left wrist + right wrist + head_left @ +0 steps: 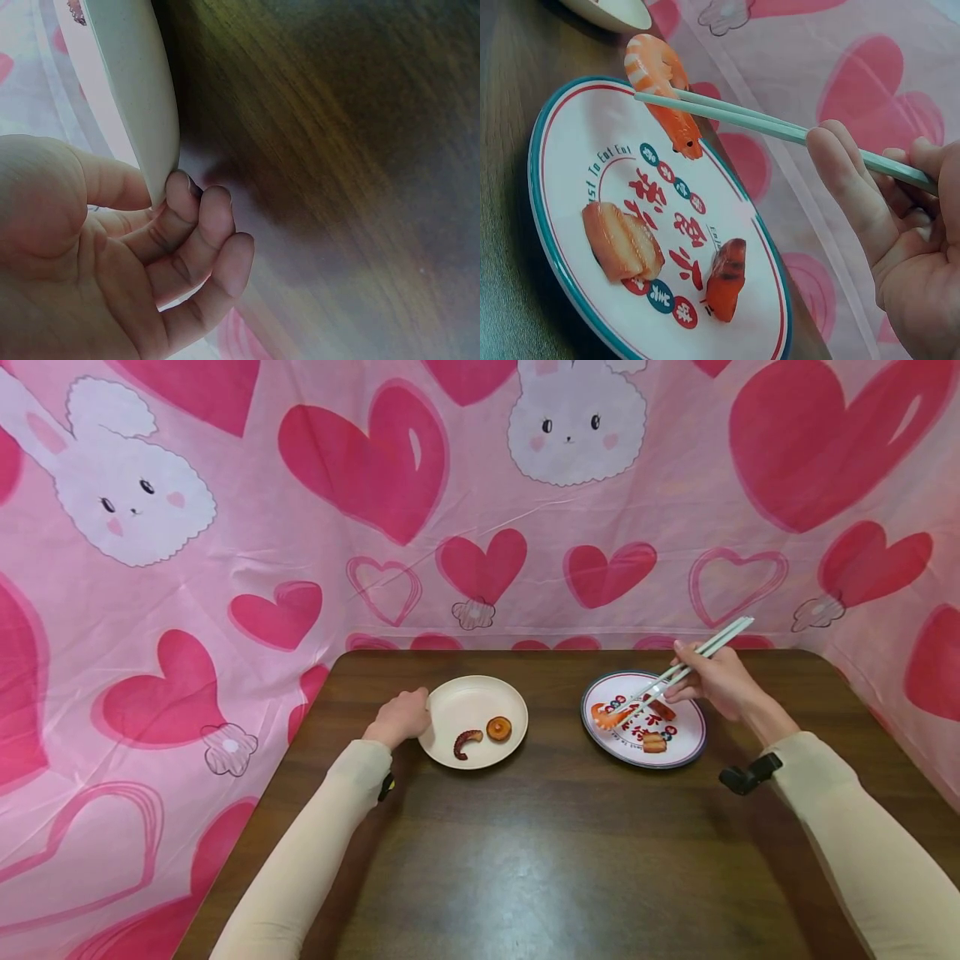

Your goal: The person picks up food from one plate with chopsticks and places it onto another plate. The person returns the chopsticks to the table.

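My left hand (pixel 402 717) pinches the left rim of a cream plate (pixel 457 702), thumb on one side and fingertips on the other in the left wrist view. On that plate lie a dark curled octopus tentacle (pixel 468 737) and a round brown mushroom-like piece (pixel 498 729). My right hand (pixel 720 681) holds pale green chopsticks (pixel 742 124). Between their tips is an orange striped shrimp (pixel 649 67), over the left part of a printed plate (pixel 615 112). A layered meat piece (pixel 622 240) and a glossy red-orange piece (pixel 727 281) lie on this plate.
Both plates stand near the far edge of a dark wooden table (pixel 480 860), with a gap between them. A pink cloth (pixel 480 502) with hearts and rabbits hangs behind and along the sides.
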`<state>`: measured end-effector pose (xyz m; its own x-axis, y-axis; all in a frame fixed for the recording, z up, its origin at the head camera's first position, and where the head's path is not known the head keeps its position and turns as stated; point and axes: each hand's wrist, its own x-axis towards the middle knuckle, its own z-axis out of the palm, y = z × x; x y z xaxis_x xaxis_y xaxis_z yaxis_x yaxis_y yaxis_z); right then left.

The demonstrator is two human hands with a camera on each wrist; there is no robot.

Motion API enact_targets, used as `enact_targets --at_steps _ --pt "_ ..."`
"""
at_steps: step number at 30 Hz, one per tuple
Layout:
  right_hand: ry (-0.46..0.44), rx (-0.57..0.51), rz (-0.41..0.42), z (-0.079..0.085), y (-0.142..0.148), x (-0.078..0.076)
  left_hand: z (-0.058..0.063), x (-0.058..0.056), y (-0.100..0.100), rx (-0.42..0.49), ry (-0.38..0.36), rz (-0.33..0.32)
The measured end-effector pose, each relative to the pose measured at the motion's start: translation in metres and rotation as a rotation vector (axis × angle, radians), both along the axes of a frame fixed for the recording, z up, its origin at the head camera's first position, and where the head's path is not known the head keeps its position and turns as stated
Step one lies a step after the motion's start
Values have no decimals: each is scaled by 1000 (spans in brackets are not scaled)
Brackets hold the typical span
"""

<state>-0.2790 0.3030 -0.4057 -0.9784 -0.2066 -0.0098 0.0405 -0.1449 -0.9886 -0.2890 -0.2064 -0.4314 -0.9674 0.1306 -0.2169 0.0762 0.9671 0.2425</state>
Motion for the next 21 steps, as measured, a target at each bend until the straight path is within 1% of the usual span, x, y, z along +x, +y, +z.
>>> enact_targets --at_steps 7,15,21 --pt "6 -3 27 5 -8 -1 0 0 -1 -8 2 -6" --pt "38 -4 64 9 -20 1 0 -1 0 -5 -4 -3" --pt "20 -20 70 11 -27 1 0 -1 0 0 -8 6"
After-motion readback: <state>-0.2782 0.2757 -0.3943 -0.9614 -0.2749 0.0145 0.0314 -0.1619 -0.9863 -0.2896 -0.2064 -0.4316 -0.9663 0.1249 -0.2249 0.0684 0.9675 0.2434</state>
